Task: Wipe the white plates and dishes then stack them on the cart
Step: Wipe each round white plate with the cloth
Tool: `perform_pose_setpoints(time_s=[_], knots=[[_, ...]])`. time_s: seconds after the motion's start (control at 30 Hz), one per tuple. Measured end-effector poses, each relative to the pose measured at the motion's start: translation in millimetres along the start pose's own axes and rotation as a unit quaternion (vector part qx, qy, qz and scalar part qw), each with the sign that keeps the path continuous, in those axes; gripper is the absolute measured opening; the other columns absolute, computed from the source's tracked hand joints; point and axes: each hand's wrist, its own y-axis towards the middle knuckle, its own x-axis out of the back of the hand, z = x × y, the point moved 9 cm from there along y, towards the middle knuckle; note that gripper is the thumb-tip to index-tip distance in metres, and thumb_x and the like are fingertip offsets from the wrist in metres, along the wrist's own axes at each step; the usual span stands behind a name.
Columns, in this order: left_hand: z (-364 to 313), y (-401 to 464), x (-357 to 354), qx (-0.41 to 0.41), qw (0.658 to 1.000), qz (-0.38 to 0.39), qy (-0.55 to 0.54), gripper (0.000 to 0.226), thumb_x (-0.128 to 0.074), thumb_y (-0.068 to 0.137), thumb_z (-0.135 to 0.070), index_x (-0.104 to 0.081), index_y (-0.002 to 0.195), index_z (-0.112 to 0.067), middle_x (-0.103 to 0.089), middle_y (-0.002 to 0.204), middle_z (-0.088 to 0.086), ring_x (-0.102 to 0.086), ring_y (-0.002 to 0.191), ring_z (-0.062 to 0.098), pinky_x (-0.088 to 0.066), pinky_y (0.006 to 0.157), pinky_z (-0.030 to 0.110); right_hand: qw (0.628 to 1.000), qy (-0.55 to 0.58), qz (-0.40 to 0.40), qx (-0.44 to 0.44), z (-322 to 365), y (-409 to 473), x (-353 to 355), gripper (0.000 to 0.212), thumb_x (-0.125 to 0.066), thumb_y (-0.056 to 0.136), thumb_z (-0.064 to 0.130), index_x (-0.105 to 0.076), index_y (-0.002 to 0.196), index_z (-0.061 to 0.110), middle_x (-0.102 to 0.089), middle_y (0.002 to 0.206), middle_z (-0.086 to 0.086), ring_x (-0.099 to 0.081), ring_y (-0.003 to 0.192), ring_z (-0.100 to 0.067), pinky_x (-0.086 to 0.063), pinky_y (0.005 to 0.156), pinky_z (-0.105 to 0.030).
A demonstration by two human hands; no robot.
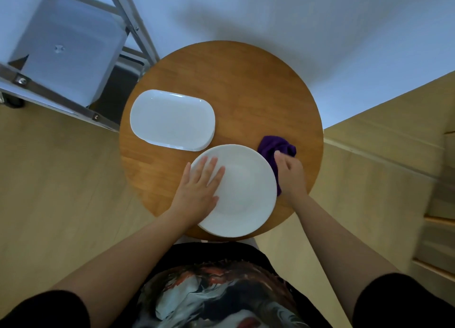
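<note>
Two white dishes sit on the round wooden tabletop [246,86]. The long white oval platter [172,119] stretches left to right, tipped a little. The round white plate [242,192] lies flat and empty under the flat left hand [199,187]. The right hand [291,175] grips a purple cloth [273,148].
</note>
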Motion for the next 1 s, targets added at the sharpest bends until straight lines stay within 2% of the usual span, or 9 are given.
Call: perform_pose_setpoints(time_s=[0.03,0.1,0.17,0.27,0.37,0.6,0.77,0.87,1.0], knots=[[2.2,6.2,-2.7,0.018,1.000,0.013,-0.017,0.078,-0.044,0.093,-0.047,0.002,0.151,-0.022,0.008,0.158,0.012,0.009,0.144,0.034,0.000,0.114,0.054,0.999,-0.017,-0.023,-0.016,-2.5,11.7,6.7,0.026,-0.051,0.094,0.038,-0.065,0.100,0.017,-0.063,0.099,-0.001,-0.058,0.090,-0.012,-0.049,0.079,-0.035],[5.1,15.0,-5.6,0.043,0.998,0.009,-0.036,0.085,-0.043,0.090,-0.056,0.011,0.150,-0.027,0.014,0.158,0.010,0.014,0.144,0.033,0.001,0.114,0.053,0.993,-0.077,-0.034,-0.087,-15.3,34.7,13.0,0.061,-0.059,0.088,0.045,-0.042,0.140,0.019,-0.040,0.141,-0.009,-0.040,0.128,-0.025,-0.037,0.106,-0.042],[13.0,15.8,-5.0,0.086,0.992,-0.006,-0.089,0.098,-0.053,0.083,-0.060,0.014,0.148,-0.032,0.012,0.157,0.010,0.011,0.144,0.033,-0.003,0.114,0.052,0.985,-0.126,0.002,-0.122,-24.8,52.7,3.5,0.090,-0.068,0.079,0.052,-0.018,0.149,0.028,-0.021,0.153,-0.009,-0.022,0.139,-0.031,-0.027,0.111,-0.048],[31.9,7.6,-8.7,0.169,0.963,-0.042,-0.204,0.113,-0.072,0.072,-0.054,0.007,0.149,-0.032,0.000,0.158,0.010,-0.007,0.144,0.032,-0.019,0.113,0.048,0.965,-0.218,0.092,-0.112,-40.7,64.0,-24.5,0.094,-0.072,0.074,0.052,-0.016,0.148,0.035,-0.010,0.155,-0.008,-0.013,0.139,-0.034,-0.023,0.110,-0.053],[44.9,3.8,-22.7,0.228,0.926,-0.030,-0.299,0.118,-0.079,0.067,-0.049,0.005,0.149,-0.033,-0.020,0.153,0.006,-0.029,0.136,0.027,-0.037,0.104,0.044,0.956,-0.270,0.108,-0.039,-39.5,68.1,-37.1,0.054,-0.065,0.083,0.029,-0.043,0.133,0.024,-0.020,0.146,-0.011,-0.019,0.133,-0.035,-0.031,0.100,-0.043],[43.5,5.7,-25.6,0.242,0.913,-0.034,-0.328,0.116,-0.081,0.065,-0.043,0.002,0.145,-0.040,-0.031,0.143,0.006,-0.039,0.127,0.027,-0.043,0.095,0.044,0.972,-0.120,-0.113,0.166,36.2,19.2,51.0,0.031,-0.056,0.070,0.018,-0.064,0.098,0.008,-0.049,0.107,-0.007,-0.050,0.098,-0.024,-0.034,0.081,-0.022],[45.2,6.6,-25.3,0.236,0.911,-0.047,-0.334,0.113,-0.082,0.064,-0.041,-0.002,0.143,-0.041,-0.034,0.140,0.009,-0.044,0.122,0.031,-0.047,0.091,0.047,0.845,-0.328,0.046,0.419,81.0,-75.5,-11.2,0.024,-0.071,0.060,0.001,-0.072,0.083,0.006,-0.062,0.100,-0.020,-0.057,0.086,-0.040,-0.047,0.069,-0.039],[42.1,7.8,-22.7,0.231,0.915,-0.056,-0.327,0.112,-0.082,0.063,-0.040,-0.002,0.141,-0.043,-0.035,0.138,0.010,-0.047,0.117,0.032,-0.048,0.086,0.047,0.747,-0.508,0.162,0.396,56.2,-95.1,-61.6,0.028,-0.079,0.064,0.011,-0.073,0.091,0.015,-0.060,0.117,-0.013,-0.055,0.103,-0.034,-0.045,0.073,-0.040],[44.2,8.9,-24.4,0.232,0.919,-0.043,-0.317,0.112,-0.082,0.064,-0.044,-0.003,0.142,-0.040,-0.036,0.139,0.009,-0.048,0.117,0.030,-0.049,0.084,0.047,0.681,-0.601,0.218,0.358,35.8,-99.7,-71.3,0.031,-0.063,0.084,0.017,-0.062,0.115,0.016,-0.044,0.135,-0.008,-0.038,0.123,-0.031,-0.037,0.088,-0.045]])
